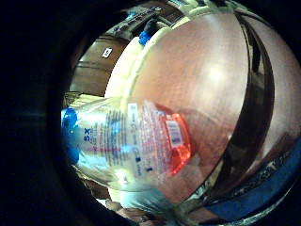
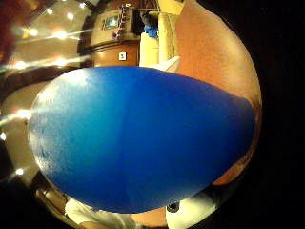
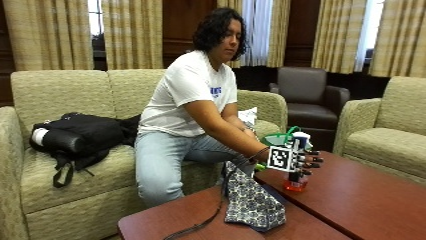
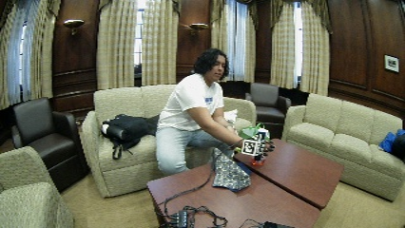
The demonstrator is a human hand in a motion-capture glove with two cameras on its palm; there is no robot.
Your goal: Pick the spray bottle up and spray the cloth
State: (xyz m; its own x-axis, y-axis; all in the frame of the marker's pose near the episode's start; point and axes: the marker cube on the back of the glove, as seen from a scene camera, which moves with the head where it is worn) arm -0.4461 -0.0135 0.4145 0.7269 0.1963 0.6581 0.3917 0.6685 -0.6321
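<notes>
Sofa: beige, coarse woven upholstery, far side of the tables. The person sits on its front edge; a black bag of soft fabric lies on the seat cushion beside them.

Tables: two low reddish-brown wood tops, smooth and glossy, set edge to edge with a dark seam between them.

Cloth: dark blue with a small pale print, limp and folded, draped at the seam between the tables, just left of the bottle.

Right hand: black glove, fingers curled round the upper body of the spray bottle, clamped on it.

Spray bottle: stands upright, its base on or just above the right-hand table top near the near edge; cannot tell contact. Clear plastic body, white head. The little-finger-side palm view shows a printed label on the clear wall, a blue cap end, and orange-red liquid pooled at the base, filling only the lowest part. The thumb-side palm view is filled by a smooth, rounded blue surface close to the palm.
</notes>
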